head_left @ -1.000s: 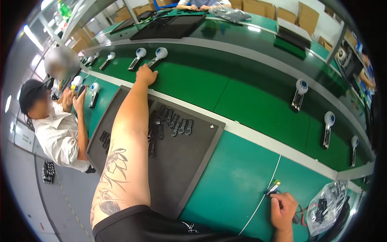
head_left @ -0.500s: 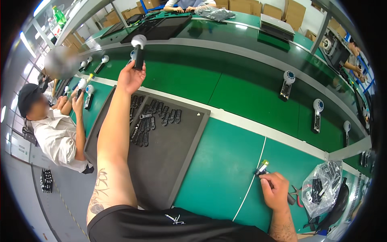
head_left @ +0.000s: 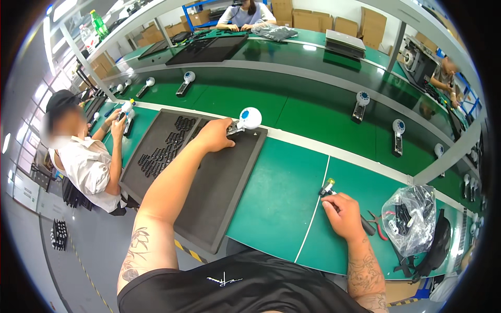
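Observation:
My left hand (head_left: pixel 215 136) is closed around the dark handle of a handheld device with a round white head (head_left: pixel 251 118) and a blue spot on it. It is above the far right corner of a dark grey tray (head_left: pixel 209 208). Several small black parts (head_left: pixel 155 161) lie in rows on the tray's left side. Over the green table to the right, my right hand (head_left: pixel 342 215) is curled around a dark cylindrical tool (head_left: pixel 368 225). A piece with a yellow-green end (head_left: pixel 327 184) sticks out ahead of the fingers; whether it belongs to the tool is unclear.
Similar white-headed devices (head_left: pixel 360 104) stand spaced along the green conveyor (head_left: pixel 292 112). Red-handled pliers (head_left: pixel 379 229) and a clear plastic bag (head_left: pixel 409 216) of parts lie right of my right hand. At left, a person in white (head_left: pixel 86 161) handles another device.
My left hand has come back from over the conveyor, rightward and nearer, carrying the white-headed device, whose blue-spotted side now shows. My right hand keeps its grip in nearly the same place.

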Tool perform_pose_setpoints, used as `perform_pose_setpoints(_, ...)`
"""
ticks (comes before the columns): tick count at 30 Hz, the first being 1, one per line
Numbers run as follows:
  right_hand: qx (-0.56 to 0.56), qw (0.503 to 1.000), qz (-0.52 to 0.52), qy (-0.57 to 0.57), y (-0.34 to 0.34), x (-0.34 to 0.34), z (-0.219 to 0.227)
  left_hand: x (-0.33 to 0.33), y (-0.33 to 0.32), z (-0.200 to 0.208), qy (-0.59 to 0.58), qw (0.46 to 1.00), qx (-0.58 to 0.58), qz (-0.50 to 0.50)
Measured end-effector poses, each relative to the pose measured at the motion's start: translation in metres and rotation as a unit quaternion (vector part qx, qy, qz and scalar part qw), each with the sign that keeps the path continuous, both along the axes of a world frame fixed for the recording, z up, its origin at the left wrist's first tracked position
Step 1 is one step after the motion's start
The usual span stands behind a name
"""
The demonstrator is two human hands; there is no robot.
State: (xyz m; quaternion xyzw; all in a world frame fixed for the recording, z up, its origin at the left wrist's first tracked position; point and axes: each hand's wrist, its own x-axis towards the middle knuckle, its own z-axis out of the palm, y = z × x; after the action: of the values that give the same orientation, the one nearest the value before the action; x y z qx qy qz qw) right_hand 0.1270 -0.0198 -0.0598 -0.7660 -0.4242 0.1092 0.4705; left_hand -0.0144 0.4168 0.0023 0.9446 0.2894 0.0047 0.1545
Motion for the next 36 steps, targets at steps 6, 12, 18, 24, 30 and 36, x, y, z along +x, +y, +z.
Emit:
perform_pose_setpoints(6, -0.001, 0.999, 0.018, 0.034, -0.010, -0.008, 0.003, 0.000, 0.005, -0.030, 0.021, 0.997, 0.070, -0.009)
perform_pose_setpoints(12, 0.063, 0.998, -0.001, -0.006, 0.000, -0.019, -0.004, 0.015, -0.073, -0.008, -0.100, 0.992, -0.059, -0.055)
perform_pose_setpoints(18, 0.165, 0.961, -0.043, -0.219, 0.027, -0.040, 0.034, 0.029, -0.209, -0.024, -0.185, 0.699, -0.674, -0.153)
perform_pose_setpoints(24, 0.177, 0.947, -0.064, -0.259, 0.025, -0.026, 0.022, 0.046, -0.233, -0.047, -0.249, 0.669, -0.666, -0.216)
perform_pose_setpoints(30, 0.101, 0.983, 0.018, -0.155, 0.019, -0.015, 0.014, 0.045, -0.214, -0.061, -0.174, 0.679, -0.688, -0.187)
perform_pose_setpoints(36, 0.155, 0.984, -0.031, 0.080, 0.020, -0.009, 0.002, 0.052, -0.202, -0.085, -0.154, 0.629, -0.746, -0.157)
